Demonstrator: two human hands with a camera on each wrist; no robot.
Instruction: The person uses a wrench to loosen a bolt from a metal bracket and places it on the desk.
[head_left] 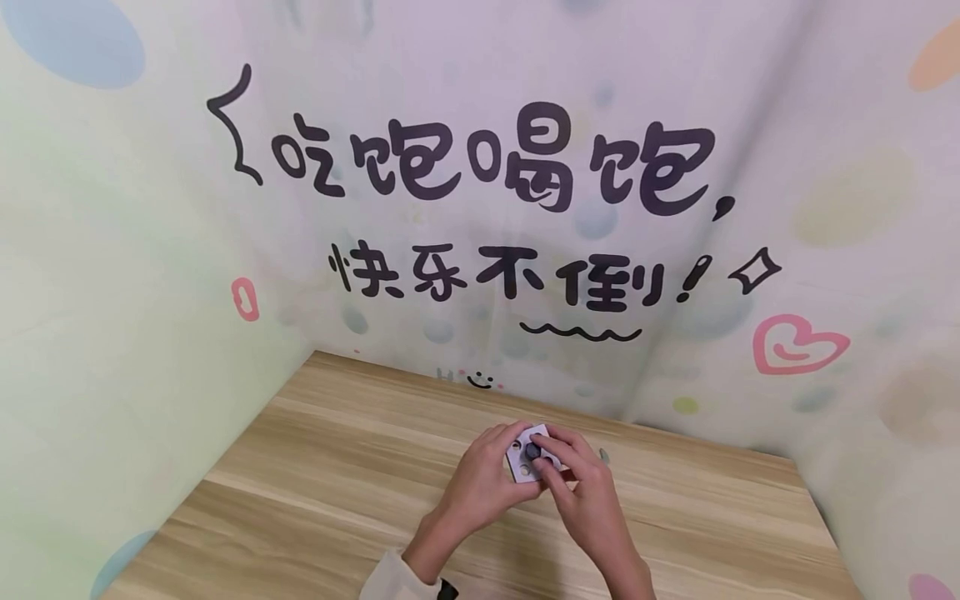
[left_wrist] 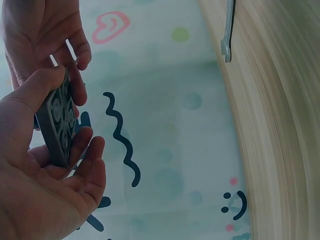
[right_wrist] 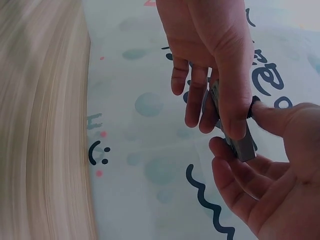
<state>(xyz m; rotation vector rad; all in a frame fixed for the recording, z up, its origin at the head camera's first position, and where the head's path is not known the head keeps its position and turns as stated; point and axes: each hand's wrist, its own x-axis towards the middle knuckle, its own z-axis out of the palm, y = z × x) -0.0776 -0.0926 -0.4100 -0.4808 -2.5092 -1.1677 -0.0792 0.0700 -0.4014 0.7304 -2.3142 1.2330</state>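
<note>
A small white square block with round holes in its face is held above a wooden table, near the table's far edge, gripped from both sides by a person's two hands. The left hand cradles the block, its fingers curled under the lower edge and its thumb lying along the side; the left wrist view shows the block edge-on, its grey underside moulded with ring shapes, pinched between that thumb and the fingers. The right hand closes on the block from the other side, thumb pressing on the front face beside a dark round piece seated in one of the holes, fingers curled behind it. In the right wrist view the block sits between the right thumb and fingers, with the left hand holding it from below. Just beyond the block, a small greyish flat tool lies on the table by the wall. Behind the table rises a pastel backdrop printed with large black Chinese characters, a black squiggle, a pink heart and a tiny smiley face.
</note>
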